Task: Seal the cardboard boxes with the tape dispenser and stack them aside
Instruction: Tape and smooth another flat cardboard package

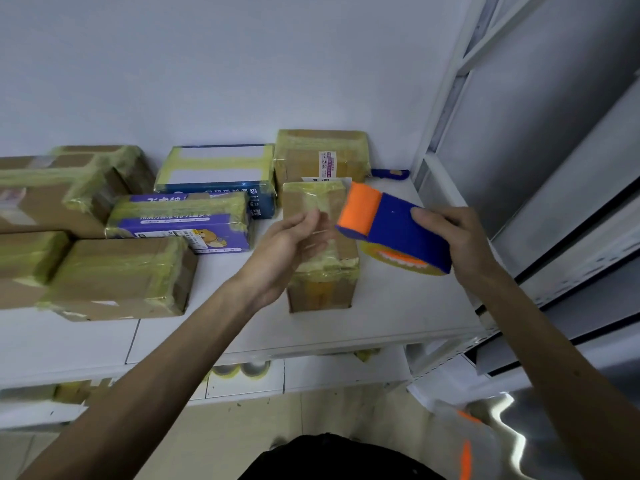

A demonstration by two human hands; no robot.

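A blue and orange tape dispenser with a yellowish tape roll is held in the air by my right hand, which grips its blue body. My left hand is raised just left of the dispenser's orange front, its fingertips pinching what looks like a clear strip of tape. Below both hands stands a small cardboard box wrapped in yellowish tape, on the white shelf top.
Several taped boxes lie to the left and behind: a brown one, a purple one, a blue and white one and a brown one at the back. A blue tool lies by the wall. Metal shelving stands on the right. Tape rolls sit on a lower shelf.
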